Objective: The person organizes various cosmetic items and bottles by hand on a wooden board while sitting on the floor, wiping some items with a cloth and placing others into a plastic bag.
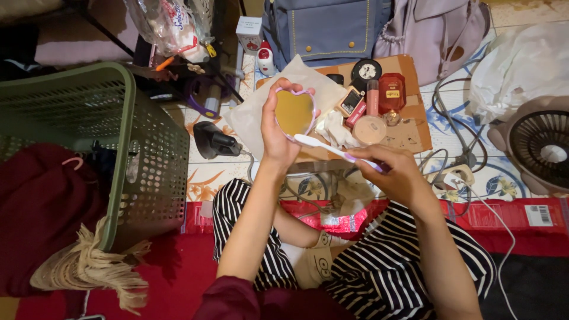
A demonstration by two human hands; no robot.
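Observation:
My left hand [274,133] holds up a small heart-shaped mirror [294,112] with a pale pink rim, thumb on its left edge and fingers behind. My right hand [396,169] grips the purple handle end of a long white tool [323,146], like a toothbrush or comb. Its white tip reaches just under the mirror's lower edge. Both forearms stretch out over my crossed legs in black-and-white striped trousers [391,266].
Cosmetics sit on a brown cardboard sheet [415,133]: a round beige compact [368,130], a red bottle [392,92], a pink tube [372,98]. A green laundry basket [127,154] stands left, a small fan [542,151] right, cables [456,154] and bags [326,26] beyond.

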